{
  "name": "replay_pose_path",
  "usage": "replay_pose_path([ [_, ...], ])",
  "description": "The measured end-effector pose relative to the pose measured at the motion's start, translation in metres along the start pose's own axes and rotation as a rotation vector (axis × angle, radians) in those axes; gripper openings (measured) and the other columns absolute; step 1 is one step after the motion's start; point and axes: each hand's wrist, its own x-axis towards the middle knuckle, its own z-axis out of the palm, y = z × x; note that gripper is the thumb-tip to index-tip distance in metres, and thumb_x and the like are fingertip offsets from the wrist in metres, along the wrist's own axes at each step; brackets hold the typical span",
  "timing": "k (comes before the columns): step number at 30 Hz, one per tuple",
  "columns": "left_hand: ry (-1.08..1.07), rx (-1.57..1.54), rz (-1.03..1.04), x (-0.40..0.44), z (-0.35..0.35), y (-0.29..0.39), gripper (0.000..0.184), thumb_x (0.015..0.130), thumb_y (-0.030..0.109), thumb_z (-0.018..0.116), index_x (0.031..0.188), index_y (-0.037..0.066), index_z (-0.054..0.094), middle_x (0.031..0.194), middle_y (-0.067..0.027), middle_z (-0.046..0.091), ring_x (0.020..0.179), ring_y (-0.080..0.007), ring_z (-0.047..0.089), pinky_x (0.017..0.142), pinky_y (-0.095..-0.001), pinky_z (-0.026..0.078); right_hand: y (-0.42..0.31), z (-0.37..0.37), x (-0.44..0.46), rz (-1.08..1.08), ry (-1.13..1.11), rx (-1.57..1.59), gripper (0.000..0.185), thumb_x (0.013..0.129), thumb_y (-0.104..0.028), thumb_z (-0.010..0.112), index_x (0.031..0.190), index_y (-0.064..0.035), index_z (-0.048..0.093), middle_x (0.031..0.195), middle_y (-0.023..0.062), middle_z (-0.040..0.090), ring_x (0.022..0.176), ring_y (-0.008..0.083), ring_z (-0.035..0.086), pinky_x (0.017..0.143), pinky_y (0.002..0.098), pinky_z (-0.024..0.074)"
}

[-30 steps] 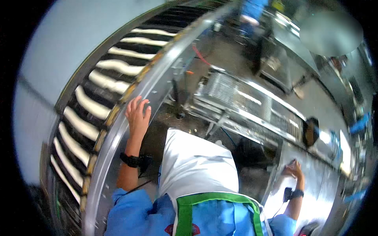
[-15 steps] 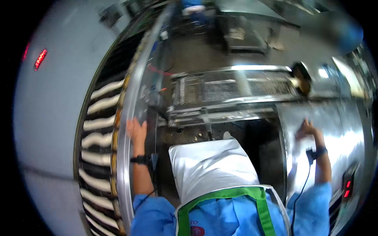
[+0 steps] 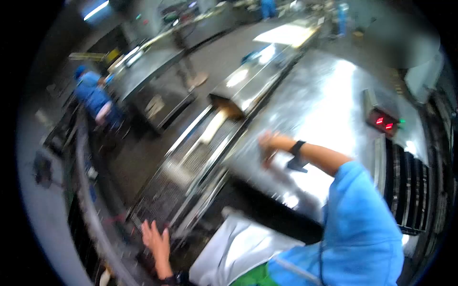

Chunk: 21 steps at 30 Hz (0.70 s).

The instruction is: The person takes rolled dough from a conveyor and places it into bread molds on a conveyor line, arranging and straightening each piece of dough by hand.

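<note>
My left hand (image 3: 156, 240) is open and empty, its fingers spread, beside the near end of a mesh conveyor (image 3: 160, 200). My right hand (image 3: 268, 147) hangs over a shiny metal work surface (image 3: 315, 109). Its fingers are blurred but look loosely bent and apart, with nothing seen in them. Whether it touches the metal I cannot tell. A long pale strip (image 3: 213, 126), dough-like, lies on the mesh by the dark opening of a metal housing (image 3: 228, 102). Another pale piece (image 3: 176, 174), smeared by motion, lies lower on the mesh.
A control box with red digits (image 3: 384, 119) stands on the right, above a dark slatted rack (image 3: 405, 186). At the left, a person in blue (image 3: 98, 97) stands by a metal table (image 3: 152, 71). A curved metal rail (image 3: 93, 214) runs down the left side.
My view has swung to the right, away from the rows of pale strips on the left. A pale strip now shows further out on the mesh. Both hands stay empty.
</note>
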Motion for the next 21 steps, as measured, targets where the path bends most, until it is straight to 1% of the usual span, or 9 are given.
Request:
replay_pose_path([
  [2,-0.041,-0.056,0.026,0.023,-0.001,0.043,0.047,0.074,0.019,0.053,0.115,0.001,0.037,0.130,-0.0155,0.020,0.122,-0.0292,0.013,0.095,-0.0445,0.014,0.000,-0.005,0.000,-0.031,0.007,0.062,0.126,0.040,-0.059,0.069,0.128,-0.0110,-0.007,0.129,0.0280,0.000,0.115,0.0473,0.013,0.093,0.0475,0.0243],
  [3,-0.035,-0.103,0.044,0.030,0.004,0.044,0.047,0.074,0.018,0.053,0.115,0.001,0.037,0.130,-0.0151,0.019,0.122,-0.0286,0.013,0.095,-0.0450,0.013,-0.004,-0.004,-0.001,-0.018,0.015,0.061,0.131,0.036,-0.060,0.071,0.128,-0.0137,-0.010,0.128,0.0301,-0.004,0.115,0.0494,0.010,0.093,0.0476,0.0230],
  [4,-0.019,-0.139,0.108,0.038,0.013,0.046,0.047,0.074,0.018,0.052,0.114,-0.001,0.037,0.129,-0.0161,0.020,0.122,-0.0290,0.013,0.095,-0.0451,0.012,-0.014,-0.001,0.001,0.038,0.017,0.026,0.131,0.036,-0.059,0.071,0.128,-0.0172,-0.012,0.129,0.0280,-0.006,0.115,0.0492,0.010,0.093,0.0482,0.0230],
  [8,-0.041,-0.108,0.227,0.066,0.019,0.103,0.049,0.074,0.019,0.053,0.114,-0.002,0.036,0.128,-0.0169,0.021,0.121,-0.0293,0.014,0.096,-0.0451,0.012,0.010,-0.019,0.013,0.036,-0.042,0.041,0.132,0.035,-0.056,0.073,0.127,-0.0192,-0.013,0.130,0.0255,-0.008,0.116,0.0486,0.007,0.093,0.0482,0.0230],
  [11,-0.068,-0.082,0.271,0.070,0.031,0.130,0.054,0.072,0.022,0.055,0.117,-0.001,0.033,0.128,-0.0165,0.022,0.121,-0.0290,0.015,0.096,-0.0455,0.012,0.023,-0.027,0.023,0.114,-0.002,0.159,0.128,0.038,-0.052,0.074,0.128,-0.0196,-0.010,0.131,0.0213,-0.010,0.118,0.0461,0.005,0.092,0.0512,0.0234],
  [13,-0.027,-0.076,0.287,0.077,0.039,0.133,0.056,0.072,0.022,0.055,0.117,-0.001,0.032,0.128,-0.0162,0.022,0.121,-0.0290,0.016,0.096,-0.0455,0.013,0.023,-0.028,0.030,0.114,0.025,0.142,0.129,0.036,-0.053,0.075,0.129,-0.0183,-0.008,0.131,0.0223,-0.009,0.117,0.0481,0.006,0.091,0.0514,0.0239],
  [15,0.012,-0.069,0.300,0.088,0.048,0.133,0.058,0.071,0.021,0.056,0.118,0.000,0.031,0.129,-0.0158,0.022,0.120,-0.0290,0.016,0.096,-0.0454,0.013,0.018,-0.034,0.028,0.134,-0.059,0.114,0.133,0.036,-0.056,0.073,0.126,-0.0159,-0.016,0.128,0.0281,-0.012,0.115,0.0519,0.002,0.093,0.0503,0.0198],
  [18,0.216,-0.051,0.293,0.117,0.052,0.142,0.059,0.071,0.021,0.056,0.120,0.001,0.029,0.128,-0.0155,0.024,0.120,-0.0282,0.020,0.095,-0.0446,0.015,0.021,-0.028,0.032,0.116,-0.043,0.135,0.132,0.037,-0.057,0.072,0.126,-0.0144,-0.016,0.128,0.0283,-0.013,0.114,0.0522,0.000,0.093,0.0503,0.0196],
  [21,0.230,-0.038,0.235,0.153,0.067,0.150,0.060,0.071,0.021,0.056,0.120,0.002,0.029,0.126,-0.0144,0.028,0.120,-0.0268,0.021,0.095,-0.0453,0.015,0.021,-0.021,0.039,0.152,-0.017,0.109,0.132,0.037,-0.057,0.072,0.127,-0.0138,-0.015,0.128,0.0284,-0.013,0.114,0.0522,0.000,0.093,0.0505,0.0198],
])
